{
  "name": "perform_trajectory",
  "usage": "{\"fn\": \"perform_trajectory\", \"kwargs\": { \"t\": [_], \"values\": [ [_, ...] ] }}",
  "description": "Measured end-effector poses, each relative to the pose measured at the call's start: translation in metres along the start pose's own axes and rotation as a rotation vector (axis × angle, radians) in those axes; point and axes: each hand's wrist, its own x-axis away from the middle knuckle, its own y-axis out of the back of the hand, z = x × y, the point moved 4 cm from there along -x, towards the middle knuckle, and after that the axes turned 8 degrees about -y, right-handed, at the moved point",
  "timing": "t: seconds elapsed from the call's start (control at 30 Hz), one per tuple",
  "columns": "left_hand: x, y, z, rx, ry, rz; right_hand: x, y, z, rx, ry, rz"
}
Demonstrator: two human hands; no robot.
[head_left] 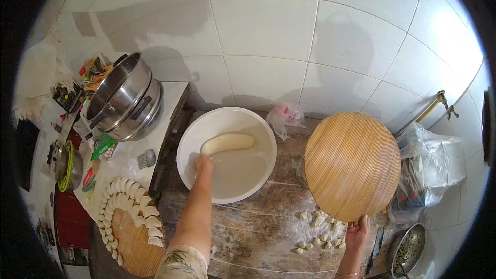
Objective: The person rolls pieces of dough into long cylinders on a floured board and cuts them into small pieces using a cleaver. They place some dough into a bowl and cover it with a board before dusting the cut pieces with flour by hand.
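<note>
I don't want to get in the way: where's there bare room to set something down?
The wooden table has bare room between the white basin, left forearm and dough pieces. Crowded: rightward, those pieces, the right hand and a metal bowl; leftward, dumplings and stacked pots.

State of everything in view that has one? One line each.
White basin: uncovered, dough inside
Dough roll: one long piece, left hand at its near end, grip unclear
Round board: held at near edge by right hand
Dumplings: folded, in curved rows
Dough pieces: separate, scattered
Knife: lying down
Metal bowl: uncovered, mixture inside
Steel pots: stacked
</note>
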Motion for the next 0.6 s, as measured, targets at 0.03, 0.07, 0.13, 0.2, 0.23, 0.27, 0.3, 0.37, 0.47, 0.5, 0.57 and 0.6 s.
{"fn": "perform_trajectory", "kwargs": {
  "t": [0.03, 0.07, 0.13, 0.2, 0.23, 0.27, 0.3, 0.37, 0.47, 0.5, 0.57, 0.6],
  "values": [
    [-0.003, 0.010, 0.002, -0.005, 0.016, 0.024, 0.004, 0.000, 0.001, -0.006, -0.018, -0.012],
    [-0.004, 0.012, 0.001, -0.003, 0.028, 0.057, 0.009, 0.008, 0.005, -0.005, -0.028, -0.031],
    [-0.009, 0.000, 0.011, -0.060, 0.022, 0.110, 0.003, 0.053, 0.004, -0.027, -0.065, 0.205],
    [-0.032, -0.027, 0.035, -0.182, -0.014, 0.133, 0.003, 0.066, -0.003, -0.003, -0.064, 0.245],
    [-0.035, -0.030, 0.025, -0.205, -0.022, 0.126, 0.003, 0.068, 0.001, 0.018, -0.050, 0.259],
    [-0.033, -0.031, 0.013, -0.233, -0.026, 0.126, 0.020, 0.038, 0.002, 0.044, -0.055, 0.058],
    [-0.027, -0.034, -0.001, -0.254, -0.030, 0.132, 0.021, 0.032, 0.003, 0.054, -0.048, 0.037],
    [-0.007, -0.019, -0.035, -0.229, -0.031, 0.212, 0.021, 0.032, 0.002, 0.071, -0.047, -0.016],
    [-0.011, -0.025, -0.012, -0.204, -0.114, 0.179, 0.002, 0.005, -0.025, 0.006, -0.125, 0.034],
    [-0.011, -0.034, -0.003, -0.184, -0.161, 0.155, -0.007, 0.001, -0.033, 0.013, -0.140, 0.106],
    [-0.005, -0.033, -0.023, -0.144, -0.328, 0.298, -0.032, -0.012, -0.042, -0.068, -0.164, 0.345],
    [-0.003, -0.023, -0.017, -0.153, -0.387, 0.365, -0.011, -0.073, -0.041, -0.020, -0.189, -0.067]
  ]
}}
